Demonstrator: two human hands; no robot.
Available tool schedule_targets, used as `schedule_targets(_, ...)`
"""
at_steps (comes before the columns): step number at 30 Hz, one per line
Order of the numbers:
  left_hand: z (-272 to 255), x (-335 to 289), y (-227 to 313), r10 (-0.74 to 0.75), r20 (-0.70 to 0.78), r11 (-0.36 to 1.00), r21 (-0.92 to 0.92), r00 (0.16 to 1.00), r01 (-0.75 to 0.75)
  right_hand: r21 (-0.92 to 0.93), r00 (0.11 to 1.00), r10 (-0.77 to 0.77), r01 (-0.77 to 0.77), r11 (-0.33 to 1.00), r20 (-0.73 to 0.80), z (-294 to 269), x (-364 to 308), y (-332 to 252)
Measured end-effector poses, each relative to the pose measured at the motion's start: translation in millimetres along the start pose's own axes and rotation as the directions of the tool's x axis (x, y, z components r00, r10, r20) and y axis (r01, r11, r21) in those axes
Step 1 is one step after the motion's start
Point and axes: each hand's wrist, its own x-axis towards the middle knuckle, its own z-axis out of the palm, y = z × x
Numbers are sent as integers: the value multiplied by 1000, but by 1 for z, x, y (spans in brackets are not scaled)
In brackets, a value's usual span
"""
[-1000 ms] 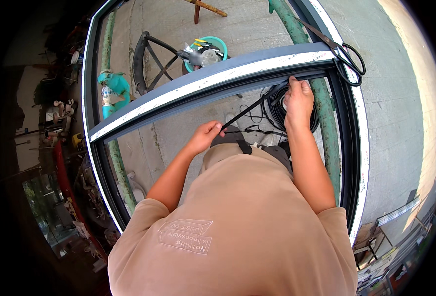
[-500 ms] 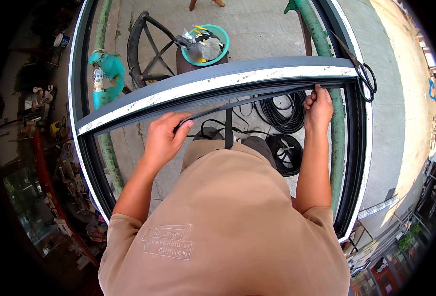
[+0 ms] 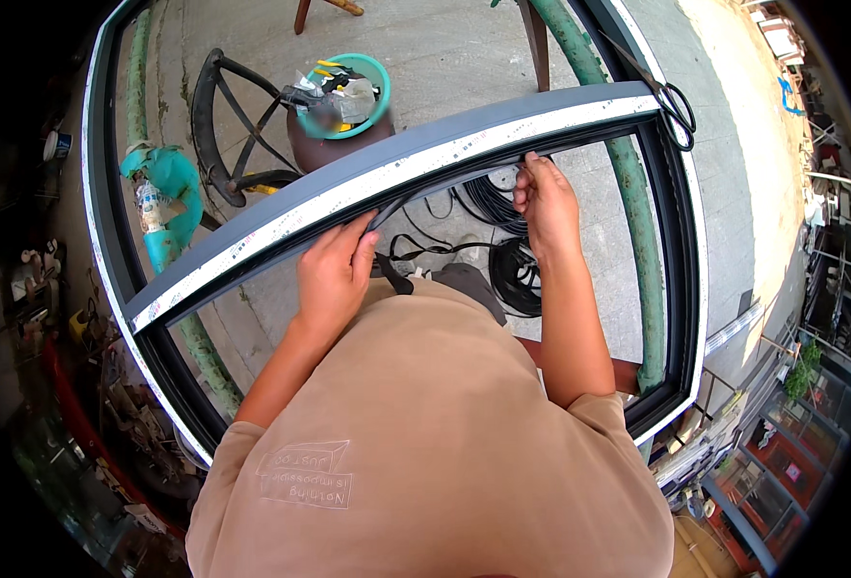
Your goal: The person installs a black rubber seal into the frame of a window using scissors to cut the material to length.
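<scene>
A black rubber sealing strip (image 3: pixel 449 181) runs along the near side of the crossbar (image 3: pixel 416 155) of a dark grey window frame covered in white printed film. My left hand (image 3: pixel 337 265) holds the strip between thumb and fingers, its fingertips up against the crossbar's groove. Farther right, my right hand (image 3: pixel 548 204) pinches the strip with thumb and forefinger at the groove. From the left hand the loose strip's tail (image 3: pixel 393 276) hangs down in front of my shirt. Black-handled scissors (image 3: pixel 678 116) lie on the frame's right corner, past the right hand.
Coils of black strip (image 3: pixel 491 207) lie on the ground below the frame. Green pipes (image 3: pixel 628 193) support the frame on both sides. Beyond the crossbar, a turquoise basin (image 3: pixel 384 91) of tools sits on a brown stool, beside a black curved metal piece (image 3: pixel 204 125).
My right hand has shifted left along the crossbar, and my left hand has come up against the groove. More of the strip lies close to the bar. The whole view has turned somewhat.
</scene>
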Motion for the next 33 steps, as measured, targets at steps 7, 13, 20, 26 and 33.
schedule_targets(7, -10, -3, 0, 10, 100, 1000, 19, 995, -12, -12, 998, -28, 28, 1000, -49, 11, -2, -1)
schedule_targets(13, -10, -4, 1, 10, 65, 1000, -11, 998, -10, -156, 995, -29, 14, 988, -98, 24, -6, -2)
schedule_targets(20, -6, -4, 4, -33, 5, 999, -20, 999, 34, -101, 999, -17, 12, 995, -50, 16, 0, 4)
schedule_targets(26, 1, -3, 0, -57, -26, 998, -38, 998, 56, 6, 999, -15, 15, 1000, -40, 17, 2, 7)
schedule_targets(33, 5, -2, -3, -11, -75, 999, -32, 997, 9, -17, 996, 16, -17, 1000, -93, 21, -3, -3)
